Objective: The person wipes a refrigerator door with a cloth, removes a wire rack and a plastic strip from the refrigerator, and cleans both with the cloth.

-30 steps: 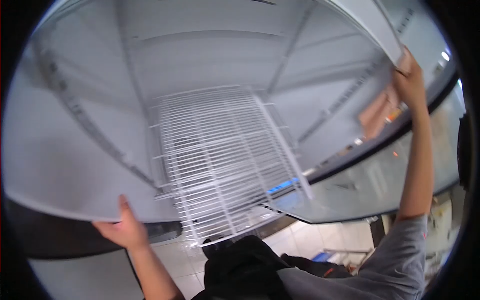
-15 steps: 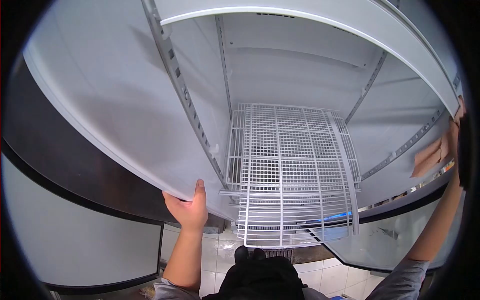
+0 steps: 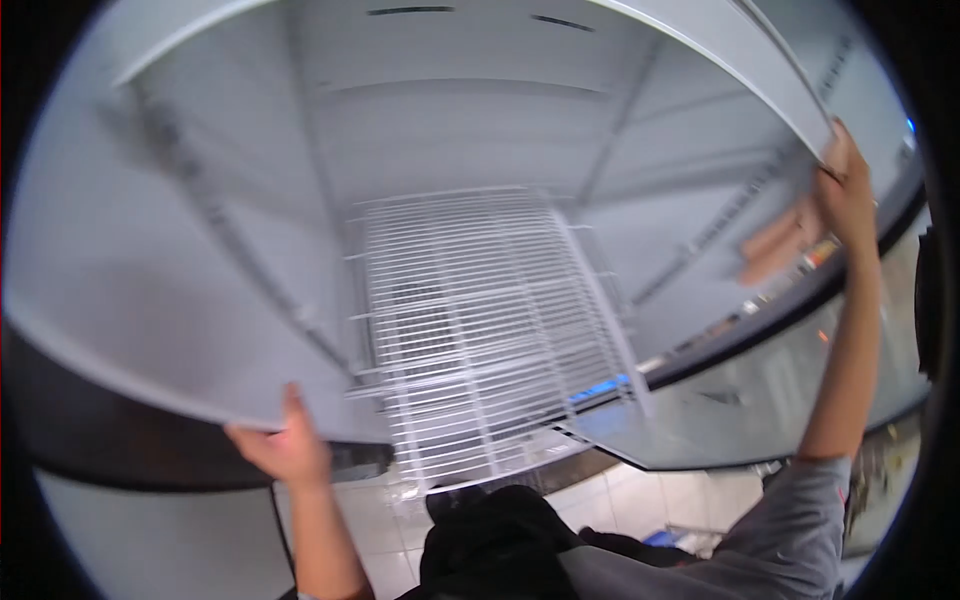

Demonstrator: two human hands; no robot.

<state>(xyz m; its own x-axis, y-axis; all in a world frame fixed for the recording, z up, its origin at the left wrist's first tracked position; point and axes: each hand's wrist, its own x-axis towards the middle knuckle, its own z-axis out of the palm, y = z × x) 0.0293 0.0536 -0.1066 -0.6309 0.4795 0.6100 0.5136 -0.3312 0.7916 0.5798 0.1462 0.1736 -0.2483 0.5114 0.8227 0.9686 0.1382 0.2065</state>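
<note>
I stand at an upright white refrigerator cabinet (image 3: pixel 440 130) and look into it. My left hand (image 3: pixel 285 445) grips the front edge of its left side wall (image 3: pixel 180 400), thumb up on the inner face, the other fingers hidden behind. My right hand (image 3: pixel 845 190) is raised and closed near the right end of a white shelf panel (image 3: pixel 700 40). A pinkish-brown, cloth-like piece (image 3: pixel 785 240) hangs from that hand against the right wall; blur hides its details. Between my hands, a white wire shelf (image 3: pixel 490 330) lies low inside, sticking out toward me.
A glass door (image 3: pixel 720 420) stands open at the right. On the left is a grey panel (image 3: pixel 160 530) with a dark edge. Slotted shelf rails (image 3: pixel 245 255) run along the walls. Pale floor tiles (image 3: pixel 640 500) lie below me.
The view has swung, so the cabinet and wire shelf appear shifted left and blurred. My right hand and the cloth-like piece show more fully. My left hand stays on the wall edge.
</note>
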